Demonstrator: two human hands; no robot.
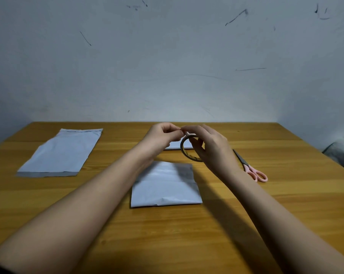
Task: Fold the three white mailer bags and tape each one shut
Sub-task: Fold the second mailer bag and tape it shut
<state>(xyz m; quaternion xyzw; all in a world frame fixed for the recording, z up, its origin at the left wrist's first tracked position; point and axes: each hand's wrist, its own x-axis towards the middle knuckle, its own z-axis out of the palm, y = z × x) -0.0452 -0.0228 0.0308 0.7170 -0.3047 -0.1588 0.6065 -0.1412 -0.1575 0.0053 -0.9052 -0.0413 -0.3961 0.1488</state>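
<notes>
Right hand [210,147] grips tape roll [189,148], raised above table [266,204]. Left hand [163,138] pinches tape end at roll's top edge. Folded mailer bag [165,186] lies below hands. Flat mailer bag [62,153] far left. Third bag [177,146] mostly hidden behind hands. Scissors [250,167] just right of right wrist.

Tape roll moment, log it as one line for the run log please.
right hand holds tape roll | left hand pinches tape end | folded bag below, untaped | flat bag left | scissors right
</notes>
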